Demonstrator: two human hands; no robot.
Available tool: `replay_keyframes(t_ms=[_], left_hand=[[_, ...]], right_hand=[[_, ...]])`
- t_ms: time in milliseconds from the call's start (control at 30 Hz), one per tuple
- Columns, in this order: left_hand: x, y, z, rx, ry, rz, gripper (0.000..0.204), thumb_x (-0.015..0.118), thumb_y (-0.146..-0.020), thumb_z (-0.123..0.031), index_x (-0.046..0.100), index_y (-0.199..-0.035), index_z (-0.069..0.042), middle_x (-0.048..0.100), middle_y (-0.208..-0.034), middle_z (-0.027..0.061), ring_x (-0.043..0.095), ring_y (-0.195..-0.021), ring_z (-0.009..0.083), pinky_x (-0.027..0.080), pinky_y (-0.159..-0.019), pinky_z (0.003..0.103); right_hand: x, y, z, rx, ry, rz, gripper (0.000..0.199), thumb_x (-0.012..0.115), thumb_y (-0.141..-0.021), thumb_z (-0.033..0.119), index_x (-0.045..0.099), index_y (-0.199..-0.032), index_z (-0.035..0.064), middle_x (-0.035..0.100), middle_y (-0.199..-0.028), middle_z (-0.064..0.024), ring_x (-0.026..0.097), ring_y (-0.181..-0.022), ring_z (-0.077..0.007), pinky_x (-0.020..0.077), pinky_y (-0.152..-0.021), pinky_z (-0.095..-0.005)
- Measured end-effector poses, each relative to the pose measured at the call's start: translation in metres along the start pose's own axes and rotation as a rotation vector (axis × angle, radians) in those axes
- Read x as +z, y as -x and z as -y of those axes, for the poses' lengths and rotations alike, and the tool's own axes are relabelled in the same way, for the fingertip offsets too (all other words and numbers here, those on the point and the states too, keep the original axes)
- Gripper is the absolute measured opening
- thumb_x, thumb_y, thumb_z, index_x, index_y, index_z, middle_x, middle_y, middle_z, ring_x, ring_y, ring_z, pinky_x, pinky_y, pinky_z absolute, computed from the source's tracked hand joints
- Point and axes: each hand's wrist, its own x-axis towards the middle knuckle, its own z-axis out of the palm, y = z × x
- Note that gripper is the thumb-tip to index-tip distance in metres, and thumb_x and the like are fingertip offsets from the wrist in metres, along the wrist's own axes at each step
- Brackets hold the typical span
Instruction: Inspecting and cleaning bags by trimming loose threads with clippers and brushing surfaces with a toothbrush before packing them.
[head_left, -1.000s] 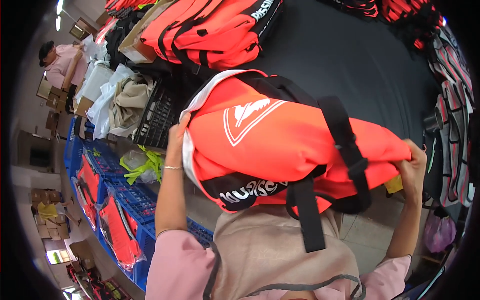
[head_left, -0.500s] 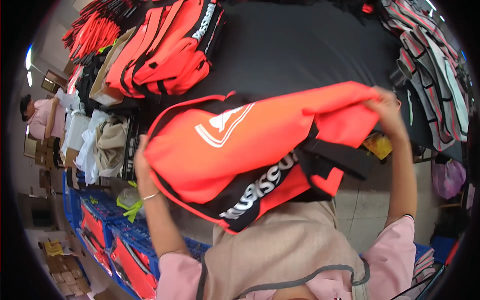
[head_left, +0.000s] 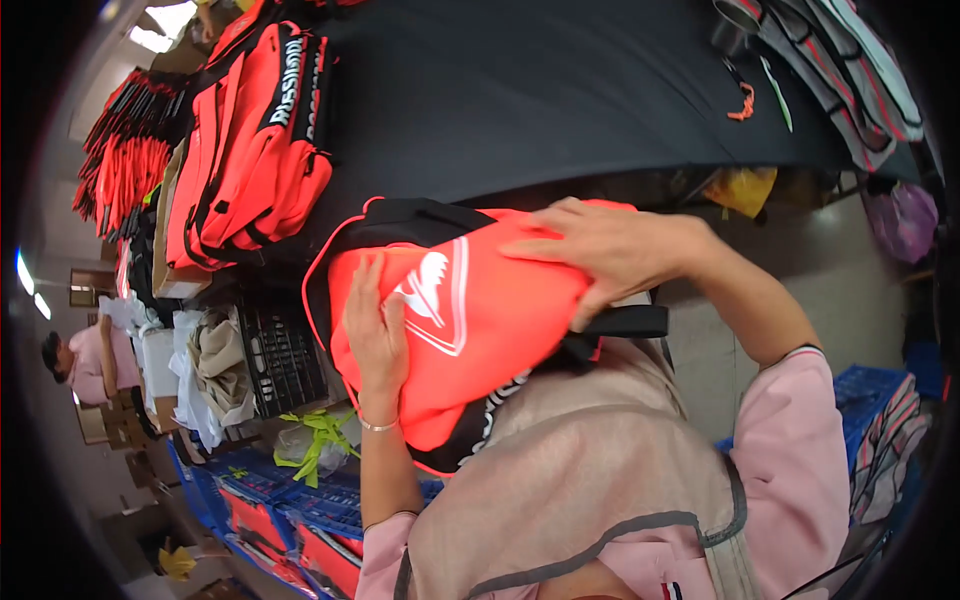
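Note:
A bright red bag [head_left: 500, 290] with black side panels and a white printed emblem rests against my apron, at the front edge of the black table. My left hand [head_left: 378, 335] lies flat on its left part beside the emblem, fingers stretched out. Across its right part spreads my right hand [head_left: 625, 250], fingers apart and pressing on the red cloth. A black strap [head_left: 628, 321] sticks out under my right wrist. The bag's underside is hidden.
Red and black bags [head_left: 245, 150] are stacked at the table's left. Grey bags with red trim [head_left: 830, 70] lie at the far right, near an orange cord [head_left: 743, 103]. Blue crates [head_left: 345, 510] stand at lower left. A person in pink [head_left: 100, 360] is farther left.
The bag was stretched between both hands; now it is bunched nearer my body. My right hand has moved left from its corner onto the red cloth. The left hand now lies on top.

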Motion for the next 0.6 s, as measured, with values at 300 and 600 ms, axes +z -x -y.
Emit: replay_keyframes(t_ms=[300,600], left_hand=[[-0.007,0.011,-0.148,0.641,-0.235,0.312,0.061,0.074,-0.077,-0.033,0.059,-0.131,-0.009,0.059,-0.131,0.0070,0.057,-0.114,0.0238,0.040,-0.101,0.041],[-0.001,-0.026,-0.151,1.048,-0.420,0.089,0.037,0.062,-0.077,-0.010,0.068,-0.114,-0.006,0.060,-0.094,0.0054,0.053,-0.076,0.0161,0.047,-0.076,0.032]], right_hand=[[0.021,-0.041,-0.011,-0.084,0.168,-0.417,0.034,0.074,-0.078,0.036,0.058,-0.084,0.0069,0.060,-0.080,-0.0081,0.062,-0.080,-0.0274,0.0495,-0.060,-0.0405],[-0.037,-0.072,0.020,-0.147,0.265,-0.626,0.047,0.070,-0.078,0.049,0.055,-0.065,0.0070,0.058,-0.057,-0.0100,0.063,-0.059,-0.0316,0.0475,-0.047,-0.0406]])
